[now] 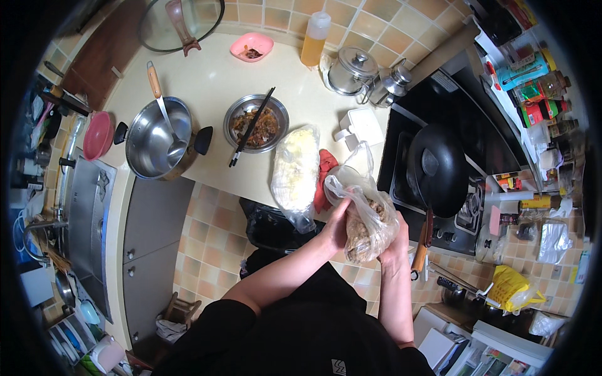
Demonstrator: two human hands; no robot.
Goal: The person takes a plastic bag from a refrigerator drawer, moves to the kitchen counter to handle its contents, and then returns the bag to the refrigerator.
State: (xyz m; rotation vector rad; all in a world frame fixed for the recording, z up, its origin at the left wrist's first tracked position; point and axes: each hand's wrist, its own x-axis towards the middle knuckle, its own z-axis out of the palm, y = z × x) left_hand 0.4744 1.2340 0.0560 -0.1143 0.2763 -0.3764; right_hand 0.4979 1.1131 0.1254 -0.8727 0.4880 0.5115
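Between my two hands is a clear plastic bag [371, 225] with brown, lumpy food inside. My left hand [336, 225] grips it from the left, near the gathered top. On the other side my right hand [397, 239] supports it, its fingers partly hidden behind the plastic. The bag's loose handles stand up over the counter's front edge. Just left of it lies a red cloth [325, 176]. A plastic-wrapped pale yellow cabbage-like vegetable [296, 171] rests beside the cloth. Farther left, black chopsticks [254, 124] lie across a steel bowl [270, 131] of chopped brown food.
A steel pot [141, 136] with a ladle [162, 103] stands left on the counter. A black wok [439, 174] sits on the stove at right, its handle jutting frontward. A white container [364, 127], steel canisters [352, 70] and an oil bottle [314, 44] stand farther back.
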